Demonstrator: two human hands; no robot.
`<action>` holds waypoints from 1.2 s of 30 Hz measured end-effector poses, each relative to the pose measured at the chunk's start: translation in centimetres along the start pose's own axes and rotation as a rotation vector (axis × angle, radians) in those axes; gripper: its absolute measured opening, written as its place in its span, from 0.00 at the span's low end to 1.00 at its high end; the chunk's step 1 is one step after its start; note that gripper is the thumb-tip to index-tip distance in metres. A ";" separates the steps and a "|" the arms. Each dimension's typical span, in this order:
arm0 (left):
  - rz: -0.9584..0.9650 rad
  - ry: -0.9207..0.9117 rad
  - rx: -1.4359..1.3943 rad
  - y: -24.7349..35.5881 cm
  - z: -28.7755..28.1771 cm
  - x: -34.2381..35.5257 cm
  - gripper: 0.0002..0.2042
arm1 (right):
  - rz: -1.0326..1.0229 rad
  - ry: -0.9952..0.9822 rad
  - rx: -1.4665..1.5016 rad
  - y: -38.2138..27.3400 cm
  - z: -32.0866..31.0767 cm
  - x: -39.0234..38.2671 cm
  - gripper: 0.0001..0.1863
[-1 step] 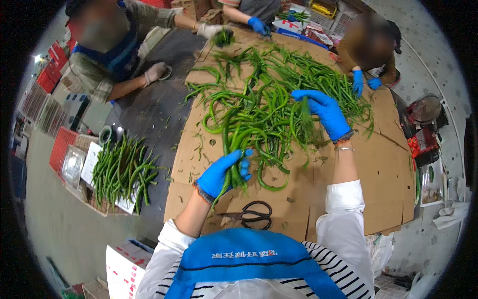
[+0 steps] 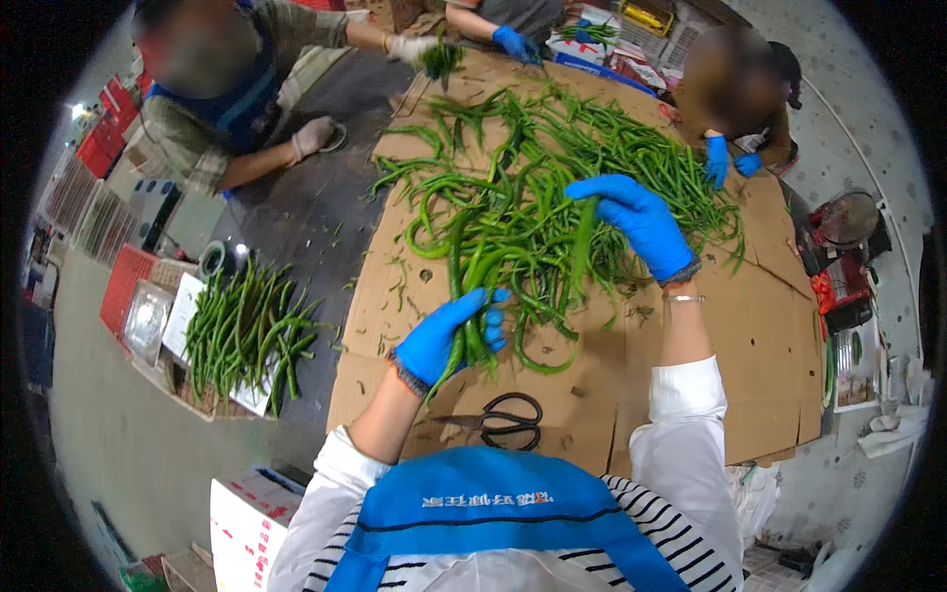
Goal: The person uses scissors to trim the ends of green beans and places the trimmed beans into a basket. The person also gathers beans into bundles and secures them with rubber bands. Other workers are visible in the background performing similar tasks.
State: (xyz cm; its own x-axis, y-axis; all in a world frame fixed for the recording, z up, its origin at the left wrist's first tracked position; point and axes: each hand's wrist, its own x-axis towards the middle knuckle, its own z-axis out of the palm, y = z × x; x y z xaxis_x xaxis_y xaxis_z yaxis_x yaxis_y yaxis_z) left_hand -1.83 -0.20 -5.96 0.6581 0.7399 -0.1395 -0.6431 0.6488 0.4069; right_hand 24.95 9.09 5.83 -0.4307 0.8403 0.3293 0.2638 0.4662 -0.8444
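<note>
Your left hand [image 2: 444,335] is clamped on a bunch of green chillies [image 2: 473,340] near the cardboard sheet's [image 2: 769,345] front edge, while your right hand [image 2: 641,222], fingers pinched on one pod, works the heap [image 2: 552,187] mid-sheet.

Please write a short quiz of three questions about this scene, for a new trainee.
1. True or false: the left hand grips a bunch of green peppers.
2. What lies on the cardboard near the person's body? A) a knife B) black scissors C) a tape roll
3. Fill in: the right hand wears a ____ glove.

Key: 1 true; 2 B; 3 blue. The tray of peppers stands on the floor to the left.
</note>
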 end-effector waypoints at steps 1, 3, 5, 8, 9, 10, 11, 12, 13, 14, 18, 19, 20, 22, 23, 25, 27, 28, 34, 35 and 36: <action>0.014 0.043 0.046 0.1 0.6 -0.1 0.22 | -0.151 -0.067 -0.096 -1.2 1.8 0.3 0.13; 0.038 0.123 0.141 0.2 2.3 -0.4 0.23 | -0.366 -0.163 -0.283 -3.2 5.3 0.6 0.14; 0.035 0.048 0.051 -0.1 1.2 -0.7 0.25 | -0.424 -0.256 -0.566 -2.7 8.3 0.7 0.14; 0.057 -0.021 0.096 -0.2 0.8 -1.3 0.24 | -0.464 -0.267 -0.554 -1.6 9.2 0.4 0.14; 0.067 -0.025 0.091 -0.3 0.3 -1.5 0.24 | -0.418 -0.298 -0.463 -1.0 9.7 0.2 0.14; 0.076 -0.030 0.084 -0.5 -0.2 -1.7 0.24 | -0.412 -0.317 -0.451 -0.8 10.2 0.1 0.14; 0.085 -0.035 0.077 -0.7 -0.3 -1.8 0.24 | -0.405 -0.335 -0.439 -0.7 10.6 0.1 0.14; 0.095 0.043 0.092 -1.1 -0.2 -1.9 0.22 | -0.363 -0.421 -0.448 -0.4 10.6 0.3 0.15; 0.080 0.080 0.140 -1.0 -0.1 -1.9 0.21 | -0.352 -0.395 -0.377 -0.1 10.5 0.3 0.15; 0.066 0.117 0.188 -0.8 0.0 -1.8 0.20 | -0.343 -0.368 -0.305 0.4 10.5 0.0 0.15; 0.123 0.200 0.235 -0.2 0.3 -1.8 0.19 | 0.183 0.138 0.130 5.4 6.3 1.3 0.11; 0.153 0.212 0.234 -0.1 0.1 -2.0 0.19 | 0.171 0.304 -0.047 7.9 3.9 1.7 0.09; 0.165 0.240 0.220 0.1 0.2 -2.0 0.19 | 0.164 0.462 -0.181 12.2 1.6 1.7 0.10; 0.175 0.227 0.200 0.3 -0.1 -2.1 0.19 | 0.520 0.417 -0.419 14.4 -1.1 1.6 0.19; 0.180 0.219 0.190 0.3 -0.2 -2.1 0.19 | 0.588 0.293 -0.582 15.1 -1.2 1.7 0.21; 0.158 0.254 0.245 0.1 -0.3 -1.7 0.19 | 0.720 0.029 -0.905 15.3 -0.3 1.2 0.23; 0.134 0.257 0.267 0.0 -0.3 -1.1 0.19 | 0.724 0.006 -1.043 16.4 1.1 1.1 0.27; 0.135 0.238 0.252 -0.1 -0.1 -0.8 0.19 | 0.729 0.022 -1.078 17.3 1.4 0.8 0.26; 0.124 0.249 0.268 0.6 -0.2 -1.5 0.18 | 0.640 -0.010 -0.530 15.2 -4.1 0.6 0.17; 0.128 0.266 0.266 0.7 -0.4 -1.6 0.18 | 0.691 0.042 -0.266 11.8 -4.9 0.5 0.15; 0.149 0.268 0.281 0.7 -0.6 -1.8 0.18 | 0.666 0.009 -0.190 7.9 -5.1 0.8 0.14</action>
State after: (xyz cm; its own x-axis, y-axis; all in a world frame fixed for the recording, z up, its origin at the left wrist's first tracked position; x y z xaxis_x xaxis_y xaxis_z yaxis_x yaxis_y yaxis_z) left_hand -3.75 -0.98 -5.97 0.4171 0.8662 -0.2753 -0.5671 0.4848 0.6659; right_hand 31.11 14.82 1.57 -0.1179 0.9662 -0.2292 0.6169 -0.1096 -0.7794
